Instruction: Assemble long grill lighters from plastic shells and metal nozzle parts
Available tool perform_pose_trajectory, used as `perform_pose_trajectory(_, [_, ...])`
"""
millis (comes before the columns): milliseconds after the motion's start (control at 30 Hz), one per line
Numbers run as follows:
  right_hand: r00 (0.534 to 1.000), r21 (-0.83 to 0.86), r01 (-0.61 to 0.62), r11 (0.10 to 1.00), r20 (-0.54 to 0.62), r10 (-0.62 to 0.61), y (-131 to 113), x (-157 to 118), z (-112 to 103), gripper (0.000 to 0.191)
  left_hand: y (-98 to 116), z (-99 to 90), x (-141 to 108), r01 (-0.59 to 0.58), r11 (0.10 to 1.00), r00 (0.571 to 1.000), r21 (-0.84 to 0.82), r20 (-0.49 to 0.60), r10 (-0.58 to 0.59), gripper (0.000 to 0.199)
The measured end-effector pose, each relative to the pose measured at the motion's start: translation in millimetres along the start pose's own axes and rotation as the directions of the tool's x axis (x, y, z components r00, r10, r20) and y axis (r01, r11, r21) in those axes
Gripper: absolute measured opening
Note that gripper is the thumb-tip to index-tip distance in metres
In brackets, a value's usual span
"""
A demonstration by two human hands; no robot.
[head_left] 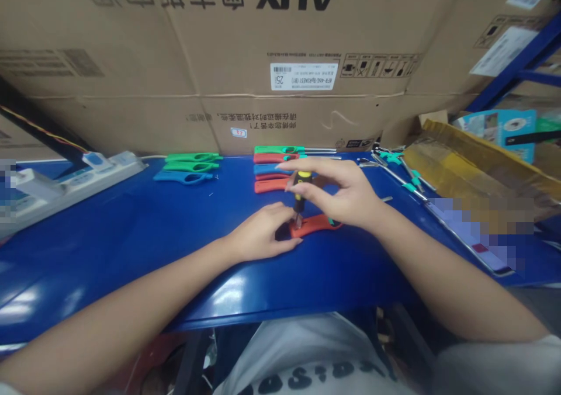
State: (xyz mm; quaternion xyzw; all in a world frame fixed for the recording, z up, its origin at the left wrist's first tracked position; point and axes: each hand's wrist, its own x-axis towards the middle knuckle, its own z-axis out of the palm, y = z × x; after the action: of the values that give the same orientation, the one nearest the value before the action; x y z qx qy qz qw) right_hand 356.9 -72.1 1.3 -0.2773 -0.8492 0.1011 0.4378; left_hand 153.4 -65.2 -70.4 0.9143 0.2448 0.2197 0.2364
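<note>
In my right hand point(346, 193) is a short yellow-and-black screwdriver point(300, 193), held upright between thumb and fingers. Its tip meets the left end of a red-orange plastic handle point(316, 225) lying on the blue table. My left hand point(263, 231) grips that same end of the handle between thumb and fingers. Behind my hands lies a stack of green, red and blue handles point(267, 169), some with metal rods pointing right. Green and blue handle pieces point(186, 167) lie further left.
A white power strip point(79, 187) with plugs runs along the left. A large cardboard box point(197, 73) stands behind the blue table point(131, 231). On the right are metal rods with teal parts point(409, 182), a pixelated flat object and a yellow-taped package point(473, 167).
</note>
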Motion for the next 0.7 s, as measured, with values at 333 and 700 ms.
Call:
perform_pose_trajectory(333, [0.998, -0.025, 0.062, 0.998, 0.024, -0.061, 6.1, -1.1, 1.1, 0.034, -1.0, 2.0, -1.1, -0.016, 1.000, 1.000, 0.010, -0.011, 0.016, 0.027])
perform_pose_trajectory(700, [0.994, 0.149, 0.007, 0.989, 0.108, -0.024, 7.7, -1.3, -4.2, 0.035, -3.3, 0.8, -0.5, -0.004, 1.000, 1.000, 0.009, 0.010, 0.004, 0.038])
